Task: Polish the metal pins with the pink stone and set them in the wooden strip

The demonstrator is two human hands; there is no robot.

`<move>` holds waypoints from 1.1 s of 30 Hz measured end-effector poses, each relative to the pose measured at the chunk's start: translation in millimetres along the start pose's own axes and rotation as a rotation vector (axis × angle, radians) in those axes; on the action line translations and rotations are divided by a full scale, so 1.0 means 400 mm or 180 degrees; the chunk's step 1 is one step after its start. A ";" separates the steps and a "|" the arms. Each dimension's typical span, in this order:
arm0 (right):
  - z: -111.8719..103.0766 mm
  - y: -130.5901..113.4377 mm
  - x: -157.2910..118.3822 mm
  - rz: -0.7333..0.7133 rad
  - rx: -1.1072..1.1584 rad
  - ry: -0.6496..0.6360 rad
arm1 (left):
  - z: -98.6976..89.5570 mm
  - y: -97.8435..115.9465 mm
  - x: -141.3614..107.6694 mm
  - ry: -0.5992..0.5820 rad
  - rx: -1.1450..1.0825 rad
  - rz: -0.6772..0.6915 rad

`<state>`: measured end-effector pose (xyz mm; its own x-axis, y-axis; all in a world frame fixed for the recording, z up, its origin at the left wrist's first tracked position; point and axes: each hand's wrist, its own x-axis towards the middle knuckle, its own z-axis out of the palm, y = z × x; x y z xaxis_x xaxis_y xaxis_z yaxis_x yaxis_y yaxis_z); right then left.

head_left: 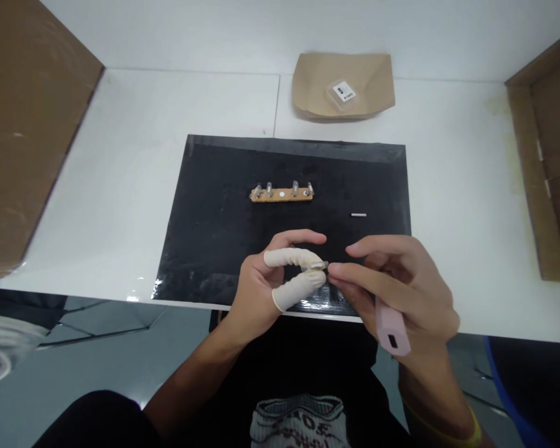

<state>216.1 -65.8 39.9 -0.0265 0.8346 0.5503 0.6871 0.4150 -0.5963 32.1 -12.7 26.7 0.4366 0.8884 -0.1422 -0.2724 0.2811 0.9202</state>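
White counter point(121, 162) extended past black mat point(214, 230), left fingers point(296, 291) pinched shut on small clear piece point(320, 265) above mat's near part, right fingers point(378, 279) curled round pink tool point(392, 330), tips at piece's end, cardboard strip point(287, 195) farther in.

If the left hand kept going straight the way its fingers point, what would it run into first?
Most likely the fingertips of the right hand, just beyond the small clear piece in the left hand, though depth is hard to judge.

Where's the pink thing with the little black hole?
The pink tool is in the right hand, below its fingers, near the mat's front edge.
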 end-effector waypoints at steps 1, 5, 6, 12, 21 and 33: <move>-0.001 0.001 0.000 0.0000 -0.0007 -0.0001 | 0.000 0.000 0.000 -0.0014 0.0004 0.0007; -0.006 0.001 0.001 -0.0028 0.0003 -0.0108 | -0.002 -0.003 -0.001 -0.0065 0.0005 0.0056; -0.007 0.001 0.001 -0.0038 0.0014 -0.0115 | -0.002 -0.003 0.000 -0.0078 0.0003 0.0062; -0.008 0.005 -0.004 -0.0061 0.0034 -0.0155 | -0.005 -0.003 -0.002 -0.0135 0.0005 0.0013; -0.013 0.010 -0.015 -0.0047 -0.0040 -0.0197 | -0.008 -0.002 -0.002 -0.0215 0.0082 0.0018; -0.006 0.007 -0.011 0.0297 0.0106 0.0092 | 0.002 0.007 -0.001 -0.0052 0.0157 -0.0015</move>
<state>219.9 -69.1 37.1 0.0578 0.8595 0.5078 0.6612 0.3482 -0.6646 31.9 -12.7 29.9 0.4517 0.8810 -0.1410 -0.2280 0.2667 0.9364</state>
